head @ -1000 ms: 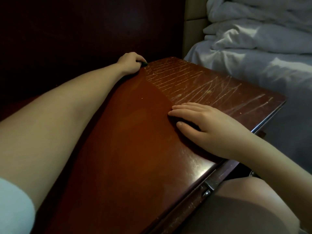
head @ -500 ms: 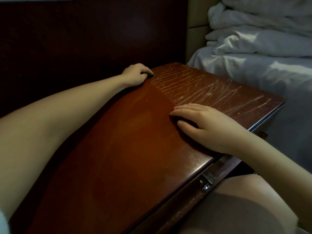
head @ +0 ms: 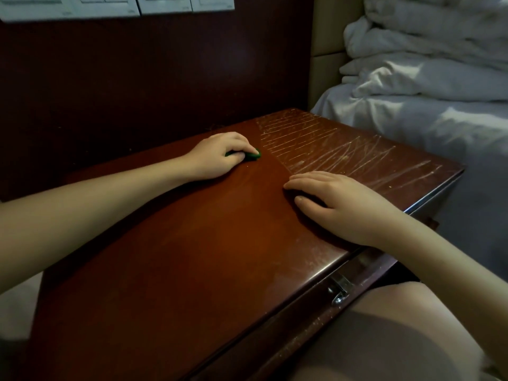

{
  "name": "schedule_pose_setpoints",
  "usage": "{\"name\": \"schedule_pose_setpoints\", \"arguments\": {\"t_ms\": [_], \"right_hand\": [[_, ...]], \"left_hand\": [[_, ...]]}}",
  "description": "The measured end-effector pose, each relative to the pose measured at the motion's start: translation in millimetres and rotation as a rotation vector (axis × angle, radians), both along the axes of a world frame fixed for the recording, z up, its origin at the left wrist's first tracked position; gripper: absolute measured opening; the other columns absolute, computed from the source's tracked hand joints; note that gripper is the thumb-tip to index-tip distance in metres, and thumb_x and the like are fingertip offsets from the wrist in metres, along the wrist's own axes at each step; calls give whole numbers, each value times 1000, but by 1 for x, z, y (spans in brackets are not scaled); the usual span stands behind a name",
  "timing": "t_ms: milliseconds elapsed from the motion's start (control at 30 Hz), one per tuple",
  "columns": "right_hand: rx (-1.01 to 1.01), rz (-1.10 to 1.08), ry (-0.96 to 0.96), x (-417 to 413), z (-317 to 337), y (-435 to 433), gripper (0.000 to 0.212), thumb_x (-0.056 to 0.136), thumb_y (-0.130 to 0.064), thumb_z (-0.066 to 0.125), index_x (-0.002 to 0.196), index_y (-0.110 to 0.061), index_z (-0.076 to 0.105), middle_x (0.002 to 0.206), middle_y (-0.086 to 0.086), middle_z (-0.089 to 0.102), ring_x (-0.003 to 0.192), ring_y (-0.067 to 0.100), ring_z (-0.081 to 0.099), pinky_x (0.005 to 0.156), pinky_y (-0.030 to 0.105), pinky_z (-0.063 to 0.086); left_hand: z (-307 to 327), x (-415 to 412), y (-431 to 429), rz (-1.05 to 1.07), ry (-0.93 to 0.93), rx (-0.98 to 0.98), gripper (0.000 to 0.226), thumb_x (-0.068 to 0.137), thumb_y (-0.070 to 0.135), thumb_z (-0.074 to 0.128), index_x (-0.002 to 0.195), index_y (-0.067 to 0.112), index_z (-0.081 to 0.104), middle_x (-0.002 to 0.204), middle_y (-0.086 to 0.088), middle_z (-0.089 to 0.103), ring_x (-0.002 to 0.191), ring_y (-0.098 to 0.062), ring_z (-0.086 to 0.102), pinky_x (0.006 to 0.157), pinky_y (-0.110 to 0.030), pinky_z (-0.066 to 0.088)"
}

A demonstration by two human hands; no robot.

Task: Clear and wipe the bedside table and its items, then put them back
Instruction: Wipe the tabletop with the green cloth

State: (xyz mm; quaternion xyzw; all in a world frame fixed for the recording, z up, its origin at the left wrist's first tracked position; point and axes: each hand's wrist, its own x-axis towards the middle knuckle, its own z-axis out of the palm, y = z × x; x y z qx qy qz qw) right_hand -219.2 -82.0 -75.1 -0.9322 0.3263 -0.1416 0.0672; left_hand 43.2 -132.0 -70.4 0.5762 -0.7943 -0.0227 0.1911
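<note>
The small dark-green pad [head: 253, 156] lies on the far part of the glossy reddish-brown wooden table [head: 192, 257]. It is mostly covered by the left hand [head: 220, 158], whose grip is curled round it. Just right of it begins a patch of pale scratches [head: 343, 152]. The right hand [head: 341, 207] rests flat on the table top, its grip relaxed and holding nothing. Rumpled white bedding [head: 426, 105] lies beyond the table's right side, and white wall switches [head: 110, 5] sit above.
</note>
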Motion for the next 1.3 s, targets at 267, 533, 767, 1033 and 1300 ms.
{"name": "schedule_pose_setpoints", "arguments": {"t_ms": [267,533,767,1033,1300], "right_hand": [[-1,-1,-5,0,0,-1,43,98,-34,35,140,-26,41,145,-10,40,135,4,29,102,12,13],[16,-1,-17,1,0,0,44,97,-36,36,139,-26,42,144,-10,40,134,5,31,110,22,20],[11,7,-23,0,-1,-2,44,97,-36,36,139,-25,43,143,-9,42,134,5,32,110,22,20],[29,10,-41,1,-1,-3,43,98,-36,37,139,-26,42,143,-11,42,132,4,32,109,22,21],[39,14,-25,2,1,-3,43,98,-35,37,139,-25,42,143,-10,42,133,5,32,109,23,21]], "left_hand": [[3,3,-17,9,81,23,28,96,10,49,114,21,67,117,9,55,109,-3,49,93,-15,35],[6,5,-81,245,39,-7,33,98,12,41,121,19,64,132,-3,55,121,-20,49,91,-23,36],[5,6,-119,448,29,-9,38,94,16,38,123,25,61,131,-5,57,117,-24,54,94,-36,46],[5,2,-136,495,56,-6,42,91,14,38,124,27,61,134,-4,55,117,-26,53,96,-39,47],[5,6,-136,375,28,11,41,94,12,38,123,26,62,136,0,54,127,-21,46,103,-36,38]]}}
